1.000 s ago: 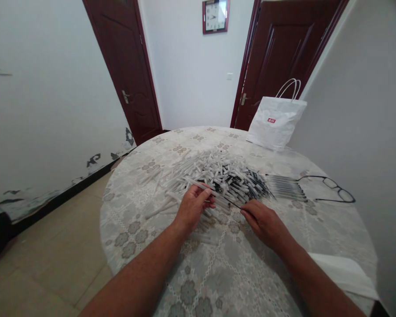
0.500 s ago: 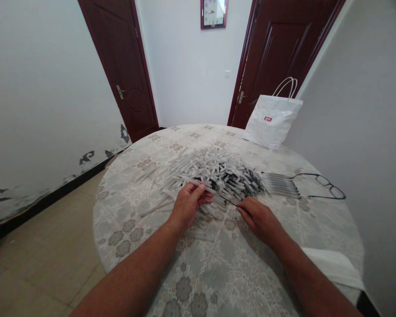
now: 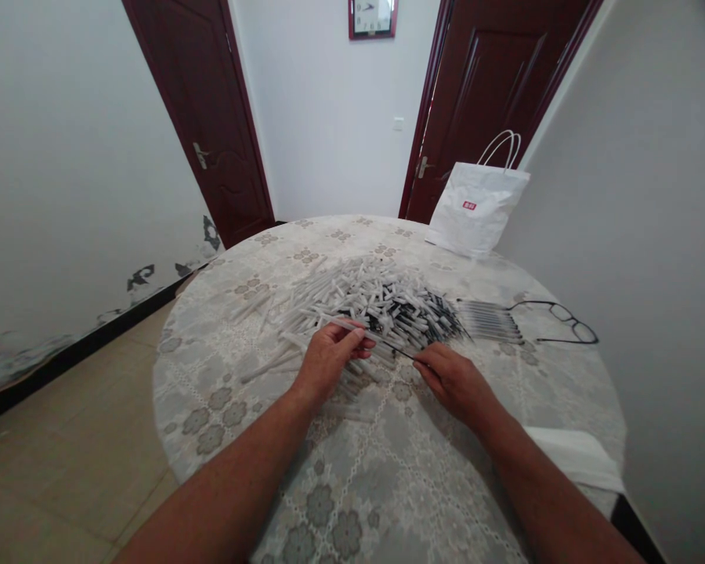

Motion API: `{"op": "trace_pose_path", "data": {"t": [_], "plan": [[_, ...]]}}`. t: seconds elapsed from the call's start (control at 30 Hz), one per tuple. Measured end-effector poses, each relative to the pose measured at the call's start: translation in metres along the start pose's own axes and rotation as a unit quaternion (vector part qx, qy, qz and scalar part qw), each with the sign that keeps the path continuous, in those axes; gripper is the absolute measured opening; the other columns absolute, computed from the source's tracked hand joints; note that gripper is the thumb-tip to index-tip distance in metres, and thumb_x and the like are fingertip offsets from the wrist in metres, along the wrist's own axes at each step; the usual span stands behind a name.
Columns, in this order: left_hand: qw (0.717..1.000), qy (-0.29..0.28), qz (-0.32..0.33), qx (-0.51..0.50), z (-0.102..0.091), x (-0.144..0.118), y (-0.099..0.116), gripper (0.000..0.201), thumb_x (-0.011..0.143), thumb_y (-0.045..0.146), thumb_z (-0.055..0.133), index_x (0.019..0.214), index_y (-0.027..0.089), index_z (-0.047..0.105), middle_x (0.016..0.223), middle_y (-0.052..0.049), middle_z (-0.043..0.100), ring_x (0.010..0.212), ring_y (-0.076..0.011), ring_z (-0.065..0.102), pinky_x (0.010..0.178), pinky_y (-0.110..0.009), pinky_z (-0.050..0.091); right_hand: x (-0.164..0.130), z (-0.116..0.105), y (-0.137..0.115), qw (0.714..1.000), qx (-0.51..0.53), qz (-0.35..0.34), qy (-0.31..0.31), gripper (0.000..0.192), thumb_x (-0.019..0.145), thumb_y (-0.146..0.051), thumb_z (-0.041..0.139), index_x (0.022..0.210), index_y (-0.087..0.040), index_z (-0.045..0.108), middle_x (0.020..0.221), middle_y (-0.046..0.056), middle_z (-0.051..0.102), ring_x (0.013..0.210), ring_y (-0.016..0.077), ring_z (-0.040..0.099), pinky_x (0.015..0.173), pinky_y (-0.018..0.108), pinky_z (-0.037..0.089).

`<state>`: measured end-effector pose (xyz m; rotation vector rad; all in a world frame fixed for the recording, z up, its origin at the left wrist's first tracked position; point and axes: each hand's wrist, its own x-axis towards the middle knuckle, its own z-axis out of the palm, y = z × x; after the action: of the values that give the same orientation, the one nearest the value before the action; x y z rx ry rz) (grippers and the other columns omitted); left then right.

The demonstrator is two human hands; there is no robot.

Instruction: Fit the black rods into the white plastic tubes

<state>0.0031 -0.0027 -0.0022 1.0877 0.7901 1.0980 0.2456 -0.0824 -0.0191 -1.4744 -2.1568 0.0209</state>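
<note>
White and black mix in a broad heap of slim tubes and rods (image 3: 352,290) at the middle of a round tabletop (image 3: 446,486) dressed in floral-patterned cloth. At the heap's seven o'clock, a person's left hand (image 3: 332,356) pinches a pale tube (image 3: 377,338) between thumb and fingers, the tube slanting from ten o'clock toward four. At five o'clock, the right hand (image 3: 455,380) has its fingers pressed together on a thin dark rod (image 3: 407,356) lined up with the tube's near end; whether the rod's tip sits inside is too small to tell. Both pieces are held at the heap's near edge, between the two hands. Slim sticks lie side by side in a neat row (image 3: 487,321) at three o'clock of the heap, with black-framed glasses (image 3: 584,334) just beyond, one temple reaching the row. A white paper bag (image 3: 475,210) stands at one o'clock, and a folded white cloth (image 3: 576,454) lies at four, partly behind the right forearm.
</note>
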Motion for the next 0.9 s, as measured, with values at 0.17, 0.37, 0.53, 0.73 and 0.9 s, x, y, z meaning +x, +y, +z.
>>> {"op": "trace_pose_path", "data": {"t": [0.17,0.37,0.53,0.73,0.9], "plan": [[0.999,-0.003,0.016,0.034,0.0,-0.001,0.002,0.031,0.079,0.039,0.077,0.096,0.014,0.069,0.085,-0.009,0.075,0.083,-0.0245,0.074,0.075,-0.037,0.061,0.0,-0.002,-0.002,1.0,-0.023,0.006,-0.005,0.024,0.103,-0.028,0.045,0.1,-0.021,0.069,0.092,0.008,0.065,0.082,0.0182,0.062,0.074,0.029,0.05],[0.999,-0.015,0.018,0.034,0.002,-0.002,0.004,0.029,0.078,0.036,0.078,0.095,0.014,0.069,0.085,-0.01,0.076,0.081,-0.0247,0.075,0.075,-0.037,0.061,0.002,-0.01,-0.005,0.998,-0.057,0.017,-0.015,0.025,0.103,-0.028,0.045,0.099,-0.021,0.069,0.093,0.007,0.066,0.082,0.0171,0.062,0.075,0.028,0.05],[0.999,-0.041,0.004,0.03,0.003,-0.003,-0.001,0.029,0.078,0.036,0.078,0.095,0.014,0.07,0.084,-0.01,0.076,0.082,-0.0255,0.075,0.072,-0.036,0.061,0.01,-0.018,-0.021,1.0,0.013,0.009,0.023,0.02,0.1,-0.024,0.049,0.105,-0.019,0.068,0.095,0.009,0.066,0.087,0.0194,0.063,0.079,0.031,0.051],[0.993,-0.082,-0.064,-0.061,0.007,-0.007,-0.004,0.026,0.076,0.031,0.08,0.093,0.014,0.068,0.08,-0.008,0.074,0.079,-0.0232,0.075,0.071,-0.034,0.061,0.025,-0.014,-0.042,0.978,0.189,0.087,0.03,0.014,0.093,-0.028,0.061,0.101,-0.021,0.07,0.089,0.006,0.073,0.08,0.0194,0.069,0.074,0.032,0.054],[0.967,-0.105,-0.151,-0.175,0.005,-0.008,0.002,0.02,0.078,0.022,0.079,0.093,0.014,0.068,0.078,-0.009,0.075,0.074,-0.0199,0.075,0.069,-0.031,0.061,0.035,-0.005,-0.045,0.896,0.404,0.178,0.039,0.023,0.089,-0.04,0.068,0.097,-0.018,0.068,0.07,0.002,0.072,0.063,0.0173,0.069,0.063,0.03,0.056]]}}
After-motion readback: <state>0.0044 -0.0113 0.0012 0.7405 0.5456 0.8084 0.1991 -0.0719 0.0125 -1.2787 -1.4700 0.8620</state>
